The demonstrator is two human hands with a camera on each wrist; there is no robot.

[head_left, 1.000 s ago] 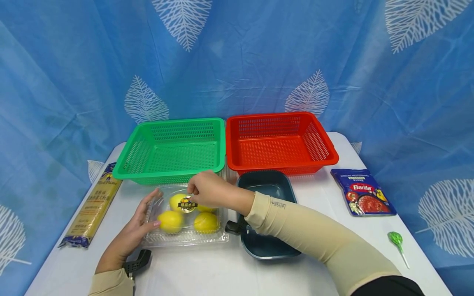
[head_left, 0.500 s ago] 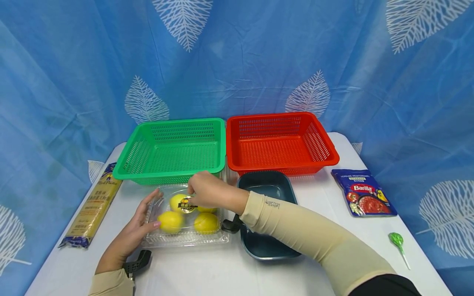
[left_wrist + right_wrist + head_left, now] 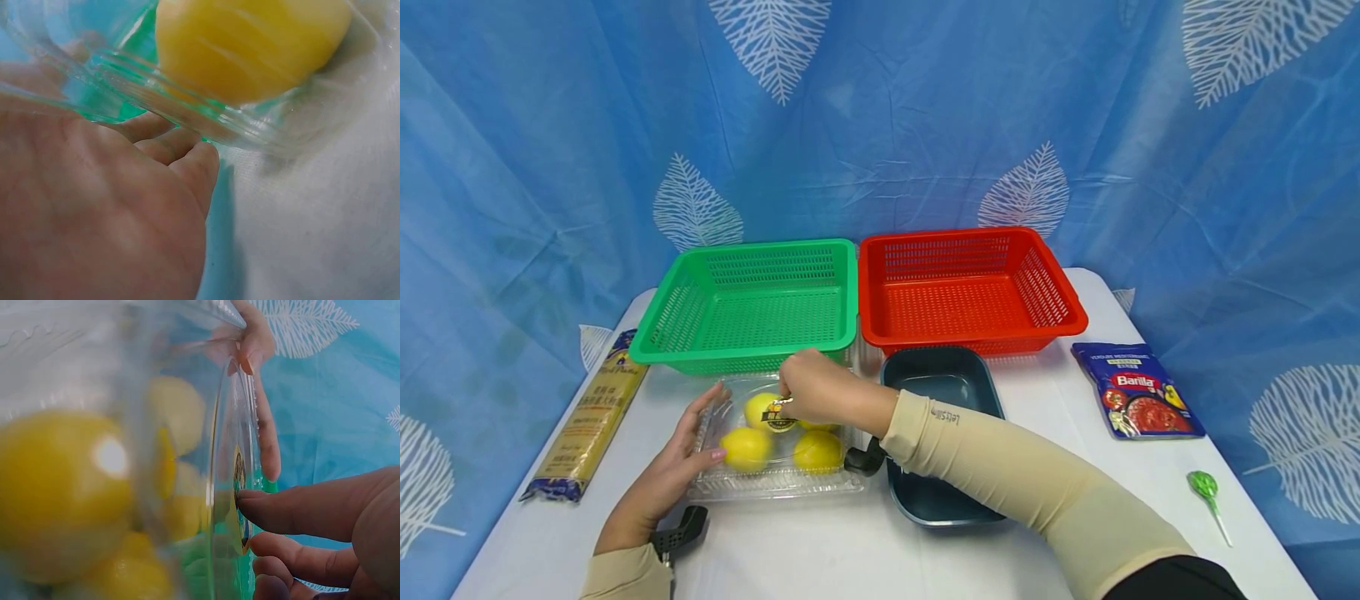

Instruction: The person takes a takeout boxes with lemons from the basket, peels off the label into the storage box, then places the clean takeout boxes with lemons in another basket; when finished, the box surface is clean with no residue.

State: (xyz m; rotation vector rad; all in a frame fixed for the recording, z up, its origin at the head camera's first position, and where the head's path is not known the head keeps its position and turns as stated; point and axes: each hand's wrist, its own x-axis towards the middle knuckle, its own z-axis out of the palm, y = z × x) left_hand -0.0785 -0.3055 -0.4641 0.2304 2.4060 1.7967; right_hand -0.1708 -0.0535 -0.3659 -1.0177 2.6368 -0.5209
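A clear plastic clamshell box [image 3: 771, 482] of several lemons [image 3: 817, 451] lies on the table. A round dark-and-gold sticker [image 3: 777, 414] is on its lid. My left hand [image 3: 679, 454] holds the box at its left side, thumb on the near part and fingers farther back; the left wrist view shows fingers against the plastic edge. My right hand [image 3: 820, 387] reaches across above the lid, its fingers curled. In the right wrist view its thumb and forefinger [image 3: 294, 553] pinch at the sticker's edge [image 3: 240, 506]. The right hand partly covers the sticker and a lemon behind.
Behind stand a green basket [image 3: 752, 357] and a red basket [image 3: 955, 343]. A dark blue dish [image 3: 951, 500] sits under the right forearm. A spaghetti pack [image 3: 591, 417] lies left; a Barilla sauce pouch [image 3: 1138, 392] and green lollipop [image 3: 1204, 487] lie right.
My right wrist and forearm have shifted slightly to the left, and the part of the sticker that shows beside the fingers looks a little different. My left hand and the box have stayed put.
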